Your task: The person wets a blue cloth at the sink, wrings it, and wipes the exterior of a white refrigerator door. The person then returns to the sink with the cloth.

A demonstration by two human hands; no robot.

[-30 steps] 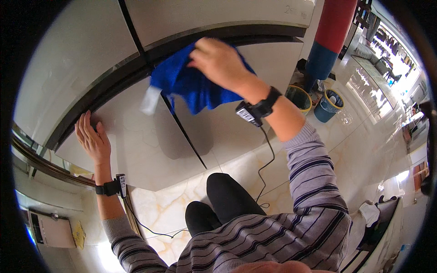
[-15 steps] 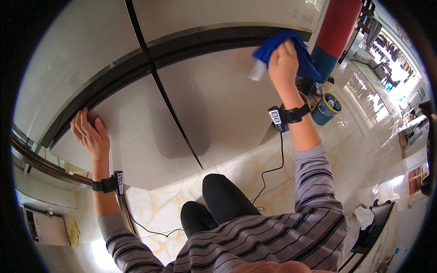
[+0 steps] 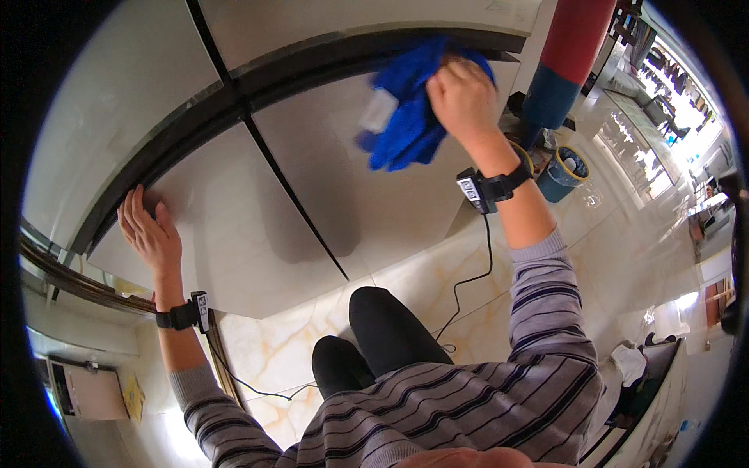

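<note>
My right hand (image 3: 462, 97) grips a blue cloth (image 3: 406, 117) with a white tag and presses it against a pale glossy wall panel (image 3: 328, 179), near a dark recessed band (image 3: 312, 58) that runs across the wall. My left hand (image 3: 148, 234) lies flat with fingers spread on the neighbouring pale panel (image 3: 218, 257), holding nothing. Both wrists carry black bands with small devices, and a thin cable hangs from the right one. A dark vertical seam (image 3: 289, 195) separates the two panels.
A red and blue column (image 3: 566, 62) stands to the right, with a blue bucket (image 3: 563, 173) at its foot. The marble floor (image 3: 437, 296) lies below. My dark-trousered knees (image 3: 374, 335) are close to the wall. A dark chair (image 3: 647, 374) is at lower right.
My right hand has swept the blue cloth from the middle of the panel up and right, then slightly back left and down. The left hand has stayed flat on the wall.
</note>
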